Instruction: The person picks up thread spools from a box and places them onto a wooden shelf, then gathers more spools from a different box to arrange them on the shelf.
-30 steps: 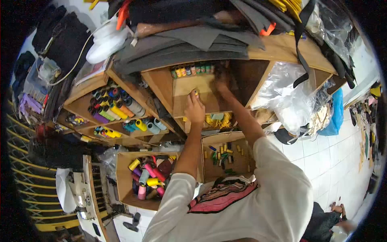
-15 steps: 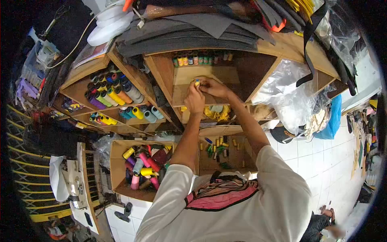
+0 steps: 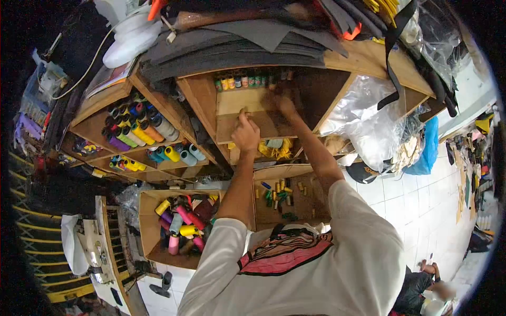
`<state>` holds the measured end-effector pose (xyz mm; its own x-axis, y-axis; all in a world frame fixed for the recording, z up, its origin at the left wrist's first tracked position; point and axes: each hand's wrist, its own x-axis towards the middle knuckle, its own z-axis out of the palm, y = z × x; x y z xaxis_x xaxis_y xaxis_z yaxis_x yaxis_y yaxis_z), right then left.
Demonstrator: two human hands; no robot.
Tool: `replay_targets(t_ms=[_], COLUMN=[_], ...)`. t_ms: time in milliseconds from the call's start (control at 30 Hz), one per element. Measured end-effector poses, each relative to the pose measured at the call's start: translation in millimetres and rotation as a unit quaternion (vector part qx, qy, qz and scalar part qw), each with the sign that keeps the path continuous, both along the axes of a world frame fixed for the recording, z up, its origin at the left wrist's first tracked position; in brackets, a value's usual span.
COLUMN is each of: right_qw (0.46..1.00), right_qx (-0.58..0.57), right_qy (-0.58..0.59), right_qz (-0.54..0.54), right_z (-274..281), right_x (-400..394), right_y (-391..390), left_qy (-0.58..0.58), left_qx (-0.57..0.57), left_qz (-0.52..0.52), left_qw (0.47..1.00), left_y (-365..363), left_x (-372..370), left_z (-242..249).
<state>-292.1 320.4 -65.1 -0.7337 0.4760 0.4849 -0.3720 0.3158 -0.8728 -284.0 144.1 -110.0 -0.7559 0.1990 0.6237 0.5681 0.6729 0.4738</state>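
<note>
Spools (image 3: 247,81) line the back of the middle shelf cubby (image 3: 316,92); right hand (image 3: 279,102), blurred, reaches just under them, grip unclear. Left hand (image 3: 245,134) is curled shut at the cubby's cardboard front (image 3: 237,102), contents hidden. Thread cones (image 3: 142,131) fill the left cubby, a plastic bag (image 3: 369,121) the right.

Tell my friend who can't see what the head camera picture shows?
A person reaches both hands into a wooden shelf: the left hand closed by a cardboard box, the right hand blurred beside a row of small thread spools. Below sit boxes of colourful spools.
</note>
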Motion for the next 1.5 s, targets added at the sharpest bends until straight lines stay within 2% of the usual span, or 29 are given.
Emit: replay_targets(t_ms=[67,167,267,300,367,400,467,500,533,567,600,667,700,733,800,867,900,1000,1067,1100,1133,1167,1200,1300,1400,1500], right_qw=[0.998,0.989,0.918,0.898,0.973,0.978,0.979,0.968,0.928,0.861,0.768,0.692,0.713,0.761,0.879,0.928,0.941,0.959,0.966,0.974,0.939,0.980,0.980,0.985,0.981,0.976], right_qx=[0.009,-0.015,-0.187,-0.206,-0.025,0.068,0.053,-0.053,-0.158,-0.258,-0.350,-0.466,-0.464,-0.435,-0.307,-0.231,-0.204,-0.163,-0.133,-0.074,0.145,-0.065,-0.091,-0.025,0.032,0.056], right_qy=[0.045,0.141,0.308,0.332,0.229,0.167,0.176,0.244,0.305,0.358,0.399,0.385,0.372,0.354,0.312,0.279,0.263,0.230,0.209,0.174,0.020,0.145,0.147,0.075,0.007,-0.035], right_qz=[-0.047,-0.036,0.166,0.200,-0.002,-0.104,-0.090,0.027,0.142,0.254,0.358,0.395,0.372,0.326,0.188,0.092,0.055,-0.017,-0.070,-0.124,-0.312,-0.121,-0.101,-0.156,-0.191,-0.206], right_z=[-21.0,-39.6,-21.9,-21.3,-71.1,-91.7,-97.0,-86.2,-72.1,-57.7,-51.8,-63.5,-63.7,-65.4,-67.4,-66.9,-69.6,-75.9,-80.2,-82.9,-85.4,-88.3,-88.5,-90.2,-92.2,-93.3], right_x=[-24.9,-44.9,-42.9,-44.4,-62.7,-69.7,-72.2,-70.0,-67.1,-63.9,-63.7,-71.2,-71.0,-70.8,-66.9,-67.1,-66.5,-72.1,-78.3,-78.5,-77.8,-80.7,-79.3,-74.2,-73.2,-71.3], right_y=[25.5,47.1,30.5,28.9,64.9,78.5,80.2,70.0,57.3,44.3,36.9,48.8,51.1,50.6,52.6,53.2,54.0,58.0,64.4,68.4,73.2,74.8,73.1,71.1,72.9,75.2], left_qy=[0.054,-0.061,0.057,0.046,0.021,0.009,-0.014,-0.002,0.012,0.024,0.039,0.068,0.065,0.092,0.144,0.057,0.013,0.041,0.017,0.005,0.030,0.054,0.079,0.008,0.078,0.036], left_qx=[0.012,-0.042,0.019,0.020,0.024,0.015,0.000,-0.007,-0.013,-0.019,-0.008,0.016,0.012,0.020,0.036,0.019,0.011,0.003,-0.028,-0.044,-0.034,-0.023,-0.013,-0.045,-0.004,-0.035], left_qz=[0.010,0.006,-0.004,-0.005,-0.007,-0.002,0.009,0.008,0.008,0.007,0.000,-0.015,-0.007,-0.006,-0.006,-0.013,-0.017,-0.017,0.008,0.021,0.019,0.017,0.015,0.019,0.011,0.032], left_qw=[0.998,0.997,0.998,0.999,0.999,1.000,1.000,1.000,1.000,0.999,0.999,0.997,0.998,0.996,0.989,0.998,1.000,0.999,0.999,0.999,0.999,0.998,0.997,0.999,0.997,0.998], left_y=[0.1,0.0,0.3,0.0,-0.9,-1.0,-0.5,-1.0,-1.2,-1.5,-1.3,-0.4,0.3,0.9,1.8,0.5,-0.1,0.1,0.3,0.3,0.8,1.7,1.9,0.8,1.6,2.1], left_x=[1.0,-1.7,-3.9,-2.3,3.9,5.4,6.5,5.8,4.5,3.4,2.6,0.5,-1.2,-4.0,-7.2,-0.8,1.9,-3.4,0.3,2.2,0.3,-2.9,-3.8,-1.8,-3.9,1.9], left_z=[5.3,-2.1,-2.2,0.3,9.9,11.6,12.9,12.3,10.6,9.0,7.9,6.4,2.7,-0.6,-1.6,0.8,1.5,-3.4,-0.3,1.4,-2.4,-7.0,-7.2,-9.4,-7.4,-2.9])
